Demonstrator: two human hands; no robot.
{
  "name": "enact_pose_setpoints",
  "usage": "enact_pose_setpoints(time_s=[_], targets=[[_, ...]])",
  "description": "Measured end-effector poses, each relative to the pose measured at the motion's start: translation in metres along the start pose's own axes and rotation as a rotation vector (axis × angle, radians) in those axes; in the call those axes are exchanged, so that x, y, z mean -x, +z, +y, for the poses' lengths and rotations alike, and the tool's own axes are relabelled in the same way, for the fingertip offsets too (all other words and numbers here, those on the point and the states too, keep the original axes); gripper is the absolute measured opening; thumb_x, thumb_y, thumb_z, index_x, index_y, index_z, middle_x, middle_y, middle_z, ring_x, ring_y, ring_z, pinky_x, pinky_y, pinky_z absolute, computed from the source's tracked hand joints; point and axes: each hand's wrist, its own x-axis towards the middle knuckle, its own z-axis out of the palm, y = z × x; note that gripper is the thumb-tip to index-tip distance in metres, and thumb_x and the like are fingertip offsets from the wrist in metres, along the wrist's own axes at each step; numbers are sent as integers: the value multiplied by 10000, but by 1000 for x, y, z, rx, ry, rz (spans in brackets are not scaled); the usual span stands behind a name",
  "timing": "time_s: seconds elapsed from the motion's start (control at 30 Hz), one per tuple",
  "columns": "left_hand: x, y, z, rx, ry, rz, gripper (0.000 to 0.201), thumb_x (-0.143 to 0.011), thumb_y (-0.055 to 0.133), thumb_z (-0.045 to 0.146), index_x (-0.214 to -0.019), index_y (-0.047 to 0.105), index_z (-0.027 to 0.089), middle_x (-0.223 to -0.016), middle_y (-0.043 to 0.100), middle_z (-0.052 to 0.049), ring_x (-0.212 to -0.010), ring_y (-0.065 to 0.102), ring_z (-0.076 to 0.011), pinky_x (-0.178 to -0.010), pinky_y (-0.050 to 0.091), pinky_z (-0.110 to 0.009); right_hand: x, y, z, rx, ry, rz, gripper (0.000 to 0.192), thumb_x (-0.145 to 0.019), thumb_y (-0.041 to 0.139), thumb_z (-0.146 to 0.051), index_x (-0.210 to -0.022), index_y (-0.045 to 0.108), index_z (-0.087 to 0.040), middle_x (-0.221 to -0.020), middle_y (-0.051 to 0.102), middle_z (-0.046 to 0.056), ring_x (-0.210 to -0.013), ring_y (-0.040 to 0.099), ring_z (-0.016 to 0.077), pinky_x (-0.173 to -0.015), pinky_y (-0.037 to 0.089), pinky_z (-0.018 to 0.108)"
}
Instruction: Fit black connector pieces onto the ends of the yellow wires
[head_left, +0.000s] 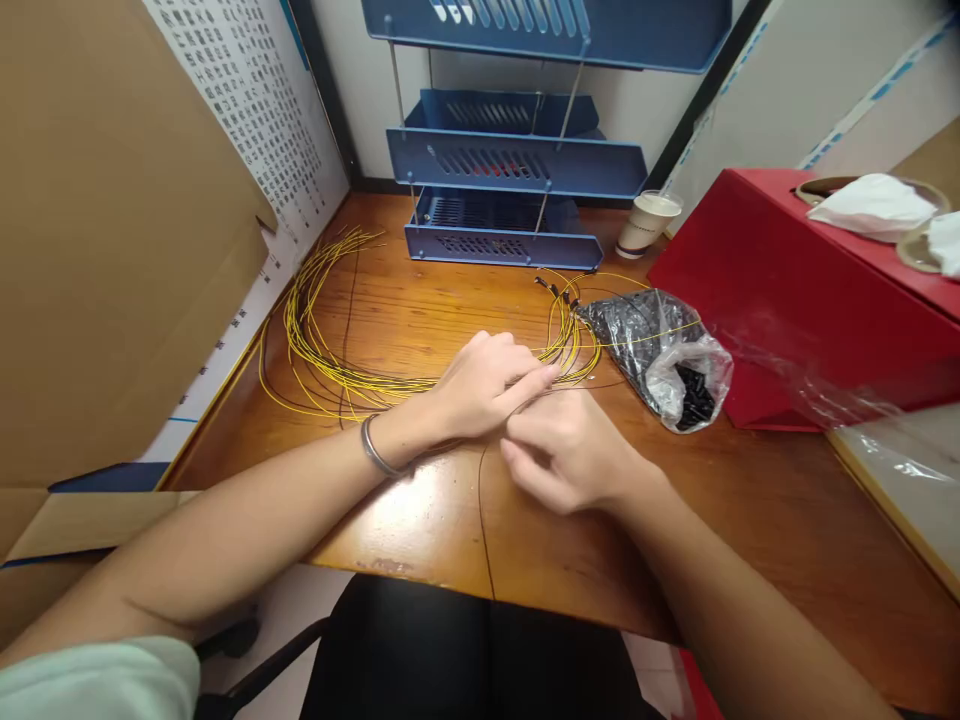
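Note:
Over the middle of the wooden desk, my left hand (491, 385) reaches right, its fingers closed together and its thumb pressed on a thin brown wire. My right hand (571, 450) is curled closed against the left fingertips; what it pinches is hidden. One strand of brown wire (484, 520) drops from beneath the hands over the desk's front edge. A large loose coil of yellow and brown wires (311, 340) lies to the left and runs behind my left hand. Beyond my fingers, its other end loops round, with small black connectors (555, 290) on some tips.
A clear plastic bag (637, 340) of small black parts lies right of the wires. Behind it stand a paper cup (649, 222) and a red box (750, 300). Blue tiered trays (517, 160) rise at the back. Cardboard (112, 250) borders the wooden desk (397, 310) on the left.

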Motion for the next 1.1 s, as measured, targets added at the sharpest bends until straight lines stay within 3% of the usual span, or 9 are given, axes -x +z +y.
enact_pose_setpoints(time_s=[0.17, 0.27, 0.37, 0.43, 0.5, 0.67, 0.87, 0.97, 1.1], targets=[[-1, 2, -8, -180, -122, -5, 378, -1031, 448, 443, -1006, 730, 193, -1075, 748, -50, -928, 551, -217, -800, 342, -371, 9, -15, 26, 130, 260, 173, 394, -889, 507, -212, -530, 345, -206, -443, 363, -44, -423, 296, 82, -494, 237, 274], [-1, 3, -17, -242, -192, 19, 369, -1008, 497, 462, -1141, 707, 190, -1193, 725, -79, -995, 557, -247, -829, 371, -383, 15, -21, 41, 193, 484, 257, 363, -922, 533, -284, -584, 425, -207, -467, 404, -46, -430, 348, 87, -506, 270, 267], [-1, 4, -23, -267, -228, 16, 334, -982, 549, 434, -1137, 709, 186, -1157, 727, -89, -997, 560, -252, -840, 390, -384, 19, -23, 49, 161, 625, 303, 100, -904, 570, -290, -894, 610, -200, -537, 519, -56, -463, 464, 109, -539, 351, 259], [-2, 4, -25, -259, -235, 7, 283, -967, 574, 404, -1078, 725, 193, -1095, 734, -81, -977, 563, -244, -842, 397, -381, 20, -22, 51, 135, 660, 316, 292, -898, 578, -282, -1173, 598, -187, -600, 589, -55, -488, 520, 125, -561, 390, 267], [-3, 5, -25, -240, -237, -4, 240, -956, 590, 377, -1013, 738, 197, -1028, 739, -73, -945, 564, -236, -835, 397, -379, 20, -19, 51, 146, 664, 314, 371, -900, 572, -272, -1261, 595, -189, -662, 648, -31, -523, 564, 137, -588, 412, 282], [-4, 5, -21, -210, -185, 9, 287, -983, 541, 380, -938, 752, 192, -942, 748, -66, -889, 551, -223, -802, 377, -371, 18, -12, 52, 273, 622, 280, 194, -912, 564, -252, -974, 736, -188, -783, 721, 38, -664, 629, 166, -666, 431, 309], [-2, -1, -17, -128, 25, -39, 478, -979, 519, 576, -800, 702, 172, -825, 720, -45, -813, 520, -187, -789, 349, -346, 2, -12, 65, 352, 622, 127, 259, -944, 559, -302, -1051, 768, -194, -1070, 746, 94, -853, 671, 222, -724, 435, 341], [-1, -6, -15, -145, 135, -103, 512, -941, 551, 635, -749, 677, 178, -766, 692, -35, -789, 508, -181, -757, 317, -338, -7, -13, 74, 345, 684, -78, 275, -923, 586, -339, -1057, 793, -218, -1098, 753, 104, -918, 676, 257, -743, 434, 359], [0, -15, -16, -189, 198, -204, 478, -933, 576, 617, -760, 675, 182, -747, 692, -23, -802, 514, -188, -753, 292, -342, -15, -12, 85, 340, 787, -120, 247, -904, 587, -290, -989, 809, -223, -1041, 773, 110, -929, 679, 255, -771, 439, 358]])
